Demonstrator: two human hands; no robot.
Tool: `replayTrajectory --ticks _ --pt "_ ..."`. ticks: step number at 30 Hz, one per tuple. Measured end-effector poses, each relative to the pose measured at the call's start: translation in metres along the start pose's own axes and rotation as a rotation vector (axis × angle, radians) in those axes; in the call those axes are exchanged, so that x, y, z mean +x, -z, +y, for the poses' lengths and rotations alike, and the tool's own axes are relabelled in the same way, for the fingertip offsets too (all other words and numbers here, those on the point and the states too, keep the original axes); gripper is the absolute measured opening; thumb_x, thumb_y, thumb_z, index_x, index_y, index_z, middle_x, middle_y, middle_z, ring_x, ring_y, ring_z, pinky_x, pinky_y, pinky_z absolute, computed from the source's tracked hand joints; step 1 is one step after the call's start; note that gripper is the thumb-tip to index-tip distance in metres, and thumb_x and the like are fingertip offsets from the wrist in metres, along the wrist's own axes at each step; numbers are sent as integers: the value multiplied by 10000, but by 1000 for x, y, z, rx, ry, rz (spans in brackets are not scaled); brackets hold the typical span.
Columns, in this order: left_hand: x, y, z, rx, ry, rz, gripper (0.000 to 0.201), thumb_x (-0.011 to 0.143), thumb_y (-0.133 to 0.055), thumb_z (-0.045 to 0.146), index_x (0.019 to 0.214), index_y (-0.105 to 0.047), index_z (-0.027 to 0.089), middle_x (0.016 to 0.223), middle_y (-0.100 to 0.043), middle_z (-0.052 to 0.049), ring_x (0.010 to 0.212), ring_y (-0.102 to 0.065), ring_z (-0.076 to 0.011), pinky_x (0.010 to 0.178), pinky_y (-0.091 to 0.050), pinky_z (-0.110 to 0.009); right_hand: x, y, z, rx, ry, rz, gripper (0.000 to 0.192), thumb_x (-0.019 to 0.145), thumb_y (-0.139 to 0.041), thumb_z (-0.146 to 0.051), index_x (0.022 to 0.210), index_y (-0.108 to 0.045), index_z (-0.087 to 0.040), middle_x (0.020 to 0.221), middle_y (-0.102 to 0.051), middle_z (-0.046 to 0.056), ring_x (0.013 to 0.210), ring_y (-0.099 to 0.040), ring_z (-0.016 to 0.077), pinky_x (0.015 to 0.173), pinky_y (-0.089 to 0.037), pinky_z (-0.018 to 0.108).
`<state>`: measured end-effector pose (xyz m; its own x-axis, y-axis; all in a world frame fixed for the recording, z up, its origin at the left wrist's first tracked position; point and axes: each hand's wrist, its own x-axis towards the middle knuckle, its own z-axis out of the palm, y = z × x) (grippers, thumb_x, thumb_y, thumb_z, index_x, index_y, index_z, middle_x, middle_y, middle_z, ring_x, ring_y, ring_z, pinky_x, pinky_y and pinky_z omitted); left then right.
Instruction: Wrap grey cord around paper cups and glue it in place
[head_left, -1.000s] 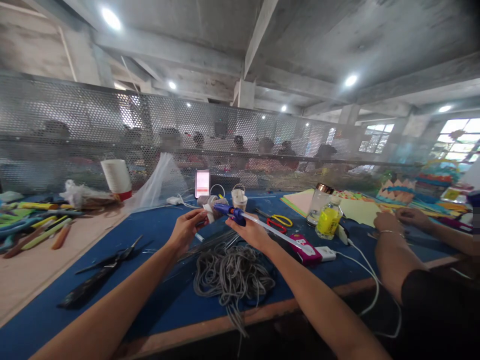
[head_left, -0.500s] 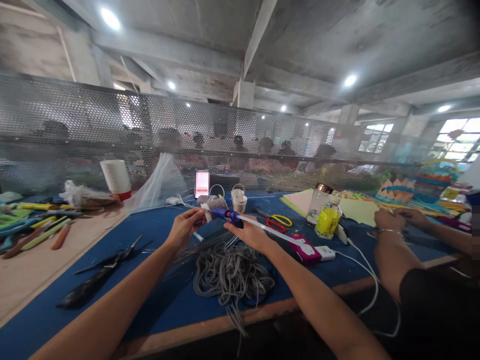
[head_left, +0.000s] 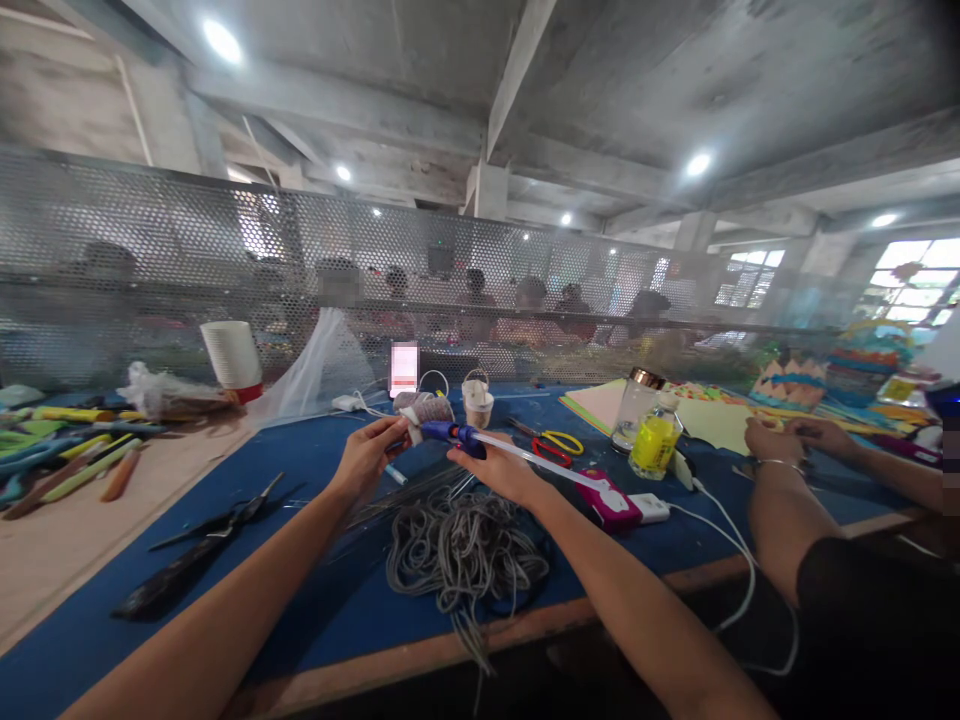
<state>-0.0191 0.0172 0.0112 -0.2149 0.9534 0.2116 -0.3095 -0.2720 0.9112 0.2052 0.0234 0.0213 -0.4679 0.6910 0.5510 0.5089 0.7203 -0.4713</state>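
My left hand (head_left: 369,455) holds a small cup-shaped piece wrapped in grey cord (head_left: 424,410) above the blue table (head_left: 315,470). My right hand (head_left: 501,468) grips a blue glue gun (head_left: 463,435) with a clear glue stick sticking out behind it; its nozzle touches the wrapped piece. A heap of grey cord (head_left: 465,555) lies on the table just below both hands.
Black scissors (head_left: 202,545) lie at the left, red-and-yellow scissors (head_left: 551,442) and a pink power strip (head_left: 609,500) at the right. A glass jar (head_left: 636,408), a yellow bottle (head_left: 654,442) and a white cup (head_left: 232,355) stand around. A co-worker's arms (head_left: 780,480) rest at the right. A mesh screen (head_left: 150,260) closes the far edge.
Both hands with the glue gun and the wrapped piece have drifted slightly down and left; the gun's nozzle stays against the piece.
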Motion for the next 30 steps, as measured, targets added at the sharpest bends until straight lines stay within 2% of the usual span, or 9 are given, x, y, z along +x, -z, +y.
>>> replayTrajectory --ticks 30 --pt "1 1 1 -20 -13 23 345 552 -838 355 776 -719 121 717 -677 -28 662 -609 -133 705 -503 -273 0 -1 0 15 68 26 330 860 -542 -488 923 -651 -183 825 -666 21 720 -578 146 689 -409 226"
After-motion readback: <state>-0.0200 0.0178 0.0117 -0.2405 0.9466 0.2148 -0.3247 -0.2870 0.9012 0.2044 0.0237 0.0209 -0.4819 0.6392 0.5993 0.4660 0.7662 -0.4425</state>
